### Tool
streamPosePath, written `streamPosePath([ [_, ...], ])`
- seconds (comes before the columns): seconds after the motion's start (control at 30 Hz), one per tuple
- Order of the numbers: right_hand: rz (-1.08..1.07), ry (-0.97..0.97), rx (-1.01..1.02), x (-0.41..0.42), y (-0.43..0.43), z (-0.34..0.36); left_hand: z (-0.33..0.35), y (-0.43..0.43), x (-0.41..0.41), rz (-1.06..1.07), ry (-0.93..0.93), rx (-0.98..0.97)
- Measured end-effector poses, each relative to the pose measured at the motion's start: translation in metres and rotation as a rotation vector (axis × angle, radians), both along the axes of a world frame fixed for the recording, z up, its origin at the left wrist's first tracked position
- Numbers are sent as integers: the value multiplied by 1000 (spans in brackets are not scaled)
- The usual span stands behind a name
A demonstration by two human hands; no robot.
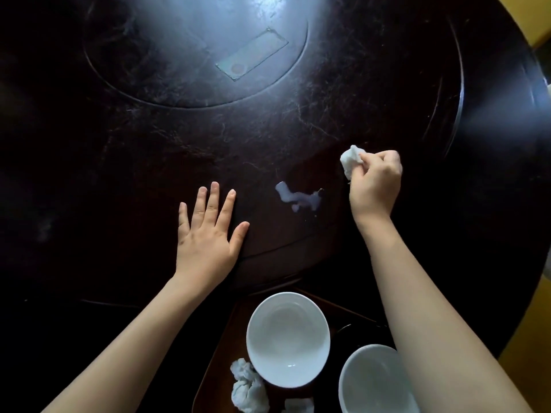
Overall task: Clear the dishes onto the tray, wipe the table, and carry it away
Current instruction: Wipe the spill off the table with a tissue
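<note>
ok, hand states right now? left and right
Left hand: open, fingers spread, palm flat on the dark round wooden table, holding nothing.
Right hand: closed on a crumpled white paper tissue, beside the pale spill.

Right bowl partly behind forearm

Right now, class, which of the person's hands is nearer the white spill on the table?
Right. The right hand, gripping a crumpled tissue, is just right of the spill; the left hand lies flat, farther left.

white bowls, dark brown table, white tissue
</note>
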State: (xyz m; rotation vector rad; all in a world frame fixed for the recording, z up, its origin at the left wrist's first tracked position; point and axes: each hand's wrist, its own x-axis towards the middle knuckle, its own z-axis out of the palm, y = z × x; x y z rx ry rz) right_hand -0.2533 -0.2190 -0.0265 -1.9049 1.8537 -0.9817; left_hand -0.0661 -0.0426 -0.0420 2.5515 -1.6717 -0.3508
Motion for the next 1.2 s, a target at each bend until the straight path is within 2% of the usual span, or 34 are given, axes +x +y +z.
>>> streamPosePath([
  [0.1,68,47,-23,23,11,-4,-3,2,-2,24,11,-9],
  [0.33,509,102,-50,65,48,-5,-7,1,0,17,-1,-17],
  [0.57,963,138,-72,41,56,4,-7,2,0,19,12,-21],
  [0.73,1094,224,-28,2,61,4,-7,2,1,14,11,-28],
  [0.8,1087,230,-12,-10,60,8,-8,2,1,15,13,-33],
  [0.87,988,178,-18,-19,52,12,-8,3,0,17,9,-33],
  [0.97,623,101,-72,-25,24,13,-7,2,0,18,-3,-22],
  [1.07,292,102,26,-19,2,7,-7,1,-1,15,-15,-12],
  [1.13,269,150,44,-9,4,3,-6,1,-1,16,-17,-8],
  [1.2,329,183,-27,0,16,2,-6,1,-1,16,-24,-5],
])
